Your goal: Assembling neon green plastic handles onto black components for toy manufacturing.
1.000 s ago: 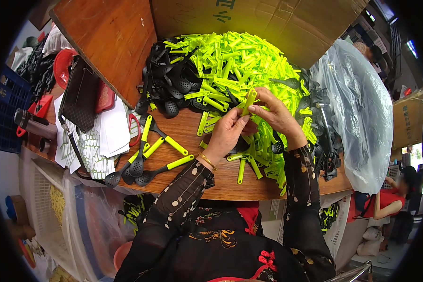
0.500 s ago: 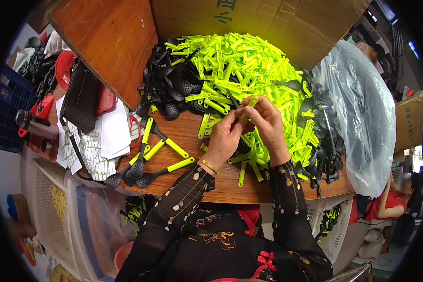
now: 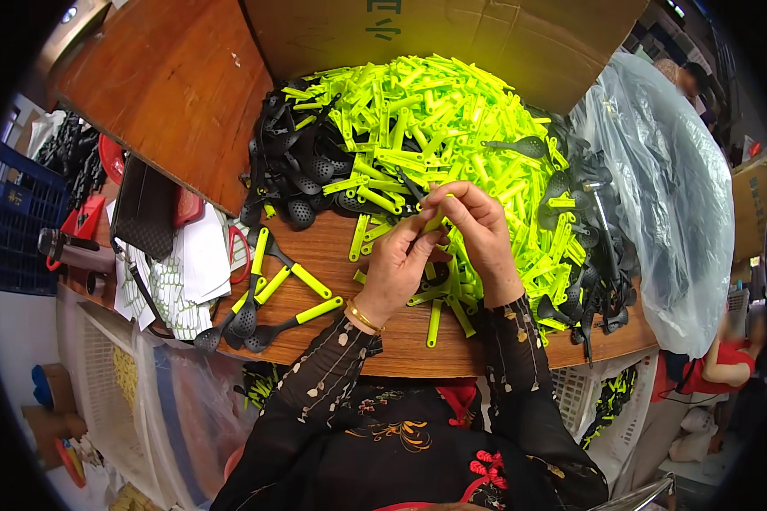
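Note:
My left hand [image 3: 394, 271] and my right hand [image 3: 479, 238] meet above the front of the pile, fingers pinched together. Between them is a lime-green handle [image 3: 435, 221], mostly hidden by the fingers; whether a black part sits in it cannot be seen. Loose lime-green handles [image 3: 452, 111] are heaped just beyond my hands. Black slotted spoon heads [image 3: 302, 175] lie at the heap's left, and more black utensil parts [image 3: 584, 285] at its right. Left of my left wrist, several black spoons with green handles [image 3: 315, 310] rest on the wooden table [image 3: 362, 351].
A cardboard sheet [image 3: 452, 38] and a wooden board [image 3: 162, 94] wall in the heap. Clear plastic sheeting [image 3: 665, 196] hangs at right. Papers [image 3: 204, 264], red-handled scissors [image 3: 240, 255], a dark bag [image 3: 149, 209] and a flask [image 3: 85, 252] crowd the left. Crates [image 3: 102, 375] stand below.
The whole view has shifted slightly. My hands stay together in front of the heap, and the handle's tip, which stuck out above my right thumb, is now mostly covered by fingers.

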Tool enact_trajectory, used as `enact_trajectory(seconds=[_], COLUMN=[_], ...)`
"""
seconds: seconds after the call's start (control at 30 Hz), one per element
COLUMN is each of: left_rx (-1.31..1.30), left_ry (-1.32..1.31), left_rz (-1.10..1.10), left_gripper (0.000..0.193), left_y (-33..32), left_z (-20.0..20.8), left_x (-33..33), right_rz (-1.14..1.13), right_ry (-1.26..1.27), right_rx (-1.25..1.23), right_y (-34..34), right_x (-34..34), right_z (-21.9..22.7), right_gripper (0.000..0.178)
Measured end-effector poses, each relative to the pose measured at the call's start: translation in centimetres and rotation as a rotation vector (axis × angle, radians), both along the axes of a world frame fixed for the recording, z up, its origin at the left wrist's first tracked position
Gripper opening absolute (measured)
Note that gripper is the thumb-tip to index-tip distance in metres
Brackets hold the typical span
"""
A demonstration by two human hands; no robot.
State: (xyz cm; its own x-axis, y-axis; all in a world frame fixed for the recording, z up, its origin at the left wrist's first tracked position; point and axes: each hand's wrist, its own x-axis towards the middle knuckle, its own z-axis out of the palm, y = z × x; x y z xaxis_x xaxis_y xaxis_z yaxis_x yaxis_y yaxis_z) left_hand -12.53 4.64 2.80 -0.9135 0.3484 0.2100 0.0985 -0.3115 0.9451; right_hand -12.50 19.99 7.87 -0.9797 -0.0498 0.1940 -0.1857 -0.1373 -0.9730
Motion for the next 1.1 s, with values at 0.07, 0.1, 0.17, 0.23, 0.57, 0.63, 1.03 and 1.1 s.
enact_trajectory(seconds=[0.07, 0.1, 0.17, 0.23, 0.57, 0.63, 1.03, 1.1], left_rx=[-0.056, -0.117, -0.124, -0.187, -0.443, -0.677, -1.529, -1.582], left_ry=[0.063, 0.124, 0.072, 0.19, 0.339, 0.285, 0.373, 0.342], left_rz=[0.03, 0.073, 0.072, 0.121, 0.181, 0.136, 0.605, 0.558], left_gripper=[0.03, 0.03, 0.028, 0.027, 0.022, 0.023, 0.055, 0.069], left_y=[0.0, -0.5, -0.2, 0.2, -4.3, -6.7, -16.6, -15.4], left_z=[0.1, 0.6, 1.9, 1.9, 7.6, 9.1, 0.4, 0.9], left_x=[0.1, 0.1, 0.5, 0.3, 3.7, 4.1, 1.1, 1.0], right_rz=[-0.06, -0.095, -0.122, -0.188, 0.147, 0.179, -0.099, -0.086], right_ry=[0.047, 0.069, 0.068, 0.108, 0.289, 0.202, 0.665, 0.646], right_rx=[0.037, -0.002, -0.038, 0.066, -0.125, 0.009, 0.88, 0.907], right_y=[-0.8, -1.3, -1.6, -1.1, -2.4, -1.9, -3.3, -3.0], right_x=[0.3, 0.3, 0.5, 0.6, 2.2, 1.8, 0.7, 0.8], right_z=[0.1, -0.1, -0.3, -0.4, 1.9, 1.4, -3.1, -3.2], right_gripper=[0.017, 0.017, 0.017, 0.016, 0.019, 0.025, 0.01, 0.009])
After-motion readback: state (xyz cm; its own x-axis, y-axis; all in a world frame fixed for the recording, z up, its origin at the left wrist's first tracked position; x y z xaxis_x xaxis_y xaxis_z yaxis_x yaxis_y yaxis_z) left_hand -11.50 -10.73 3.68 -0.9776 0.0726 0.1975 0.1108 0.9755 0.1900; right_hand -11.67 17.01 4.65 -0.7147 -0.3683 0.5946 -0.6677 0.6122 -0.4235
